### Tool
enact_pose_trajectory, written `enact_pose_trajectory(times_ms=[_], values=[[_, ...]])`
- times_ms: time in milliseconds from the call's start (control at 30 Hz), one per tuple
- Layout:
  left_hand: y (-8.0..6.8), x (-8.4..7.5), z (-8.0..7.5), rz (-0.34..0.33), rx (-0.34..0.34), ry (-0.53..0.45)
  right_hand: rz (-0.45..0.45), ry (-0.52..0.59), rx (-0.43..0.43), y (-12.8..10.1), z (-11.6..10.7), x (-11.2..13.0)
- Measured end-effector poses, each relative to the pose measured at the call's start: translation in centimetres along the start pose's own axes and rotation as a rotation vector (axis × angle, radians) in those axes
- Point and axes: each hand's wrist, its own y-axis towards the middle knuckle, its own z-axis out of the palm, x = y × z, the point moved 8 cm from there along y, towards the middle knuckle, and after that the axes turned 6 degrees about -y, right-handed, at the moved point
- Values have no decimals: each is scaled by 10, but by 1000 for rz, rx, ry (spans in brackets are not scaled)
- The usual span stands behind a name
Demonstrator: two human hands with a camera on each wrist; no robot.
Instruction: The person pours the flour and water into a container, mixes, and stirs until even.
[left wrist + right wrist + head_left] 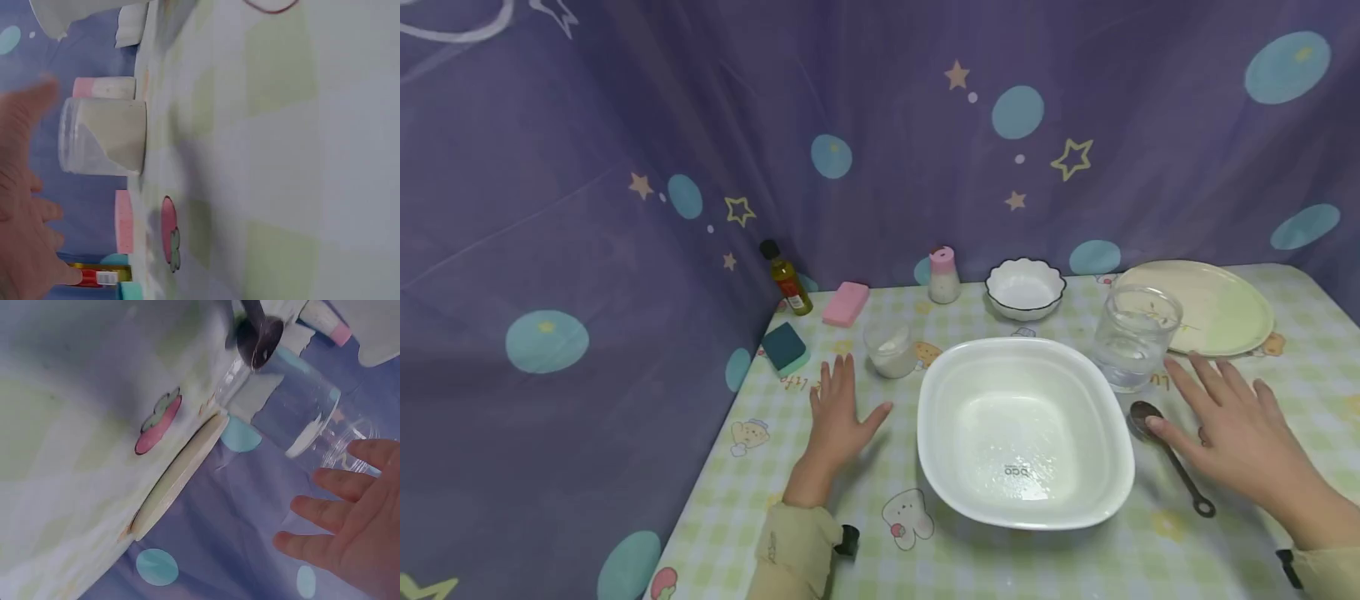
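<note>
"Spoon (1172, 459): where does it lie in the head view?"

"Just right of the white basin (1022, 417), its bowl partly overlapped by the right hand (1240, 433); contact cannot be told. That hand is spread, grasping nothing. The left hand (837, 429), left of the basin, is likewise released."

"What might go wrong?"

"A glass of clear liquid (1131, 350) stands close by the basin's far right corner; a careless sweep of the right fingers could topple it and wet the tablecloth (962, 567)."

"And the left wrist view?"

"Left fingers extended, nothing held. A clear cup (103, 136) with a pale, powdery filling stands left of the basin; a knock from those fingertips could spill it."

"Lastly, the right wrist view?"

"Right fingers spread before the glass's mouth, apparently free of it, though touch is uncertain. The spoon's bowl also shows; a clumsy pinch might send it skidding against the basin."
</note>
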Motion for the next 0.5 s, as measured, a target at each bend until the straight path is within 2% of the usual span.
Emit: enact_pose_trajectory(times_ms=[133,267,500], values=[[13,10,4,-47,-7,-89,-43,56,-19,-6,-2,7],[25,17,8,-107,-4,-231,-82,165,-47,-11,-4,16],[44,27,22,-246,-33,-439,-86,316,-6,-17,-3,30]])
